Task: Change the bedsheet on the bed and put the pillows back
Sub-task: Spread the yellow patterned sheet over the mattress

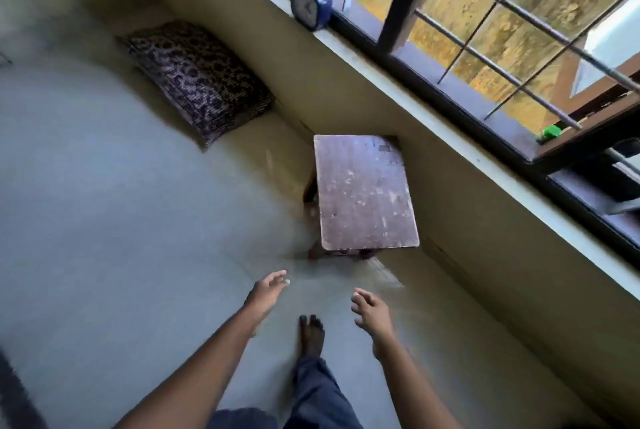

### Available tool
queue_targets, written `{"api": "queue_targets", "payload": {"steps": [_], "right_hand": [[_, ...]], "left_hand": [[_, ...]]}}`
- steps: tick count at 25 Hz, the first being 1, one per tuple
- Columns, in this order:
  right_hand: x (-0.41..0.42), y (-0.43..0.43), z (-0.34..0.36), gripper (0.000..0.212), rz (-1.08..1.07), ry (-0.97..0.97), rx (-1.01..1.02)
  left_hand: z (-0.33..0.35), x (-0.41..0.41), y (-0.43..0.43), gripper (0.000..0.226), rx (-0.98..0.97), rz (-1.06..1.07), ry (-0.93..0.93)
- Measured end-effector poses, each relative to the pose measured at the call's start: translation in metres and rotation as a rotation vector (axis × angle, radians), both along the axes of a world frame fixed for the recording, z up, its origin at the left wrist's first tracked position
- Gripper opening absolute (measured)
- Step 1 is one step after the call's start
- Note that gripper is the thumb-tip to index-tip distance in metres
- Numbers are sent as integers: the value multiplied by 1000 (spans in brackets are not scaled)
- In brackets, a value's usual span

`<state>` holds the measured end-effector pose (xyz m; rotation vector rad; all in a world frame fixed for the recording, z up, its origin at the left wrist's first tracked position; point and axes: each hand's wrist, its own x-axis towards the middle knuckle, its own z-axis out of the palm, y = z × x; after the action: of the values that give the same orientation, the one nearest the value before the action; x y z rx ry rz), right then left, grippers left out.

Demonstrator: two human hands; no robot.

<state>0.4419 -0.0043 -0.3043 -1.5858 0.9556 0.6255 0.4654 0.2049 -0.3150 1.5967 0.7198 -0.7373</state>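
A dark pillow (197, 78) with a purple leopard pattern lies on the grey floor against the wall, at the upper left. Both my hands hang in front of me over the floor, holding nothing. My left hand (268, 291) has its fingers spread and relaxed. My right hand (372, 314) is a little to the right, fingers loosely bent. No bed or bedsheet is in view. The frame is blurred by motion.
A small brown wooden table (365, 193) stands against the wall just ahead of my hands. A blue alarm clock (310, 2) sits on the sill of the barred window (485, 30). My bare foot (311, 335) is on the floor.
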Motion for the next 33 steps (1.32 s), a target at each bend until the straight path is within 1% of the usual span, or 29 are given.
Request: {"api": "queue_targets", "payload": {"steps": [1,3,5,8,11,15,17,19,21,24,25,27,28,29,30,31,32,33], "right_hand": [[-8,24,7,14,113,-18,18],[-21,88,22,10,315,-52,63],[-33,159,38,10,470,-56,130],[-51,266,60,13,637,-107,214],[-66,366,86,12,816,-169,263],[-90,495,109,14,1088,-213,332],[-97,546,109,15,1213,-228,332],[-106,601,101,21,1341,-234,291],[-118,646,84,29,1453,-261,215],[-138,702,61,40,1673,-370,99],[-142,715,56,46,1744,-411,84],[-147,739,36,72,1881,-470,109],[-149,750,25,81,1922,-461,141],[-154,757,18,84,1942,-426,160],[-160,760,13,78,1969,-423,126],[-167,764,14,64,2047,-462,71],[-176,765,18,52,2204,-542,41],[-185,761,21,47,2369,-686,87]], "left_hand": [[10,-17,26,33,22,-19,-6],[34,-60,97,30,87,32,-23],[54,-108,176,26,151,155,-49],[80,-174,281,24,240,353,-114],[103,-233,360,30,315,542,-170],[110,-303,449,30,450,799,-187],[107,-319,480,29,471,868,-184],[102,-329,513,29,515,883,-134],[90,-333,539,30,542,856,-74],[72,-331,570,33,558,866,12],[69,-329,577,34,556,889,19],[62,-326,588,37,556,943,88],[58,-324,593,39,568,985,132],[55,-322,597,43,588,1046,177],[52,-318,599,49,594,1109,211],[52,-314,601,56,592,1159,224],[55,-310,602,64,592,1203,239],[58,-308,606,72,603,1249,250]]}}
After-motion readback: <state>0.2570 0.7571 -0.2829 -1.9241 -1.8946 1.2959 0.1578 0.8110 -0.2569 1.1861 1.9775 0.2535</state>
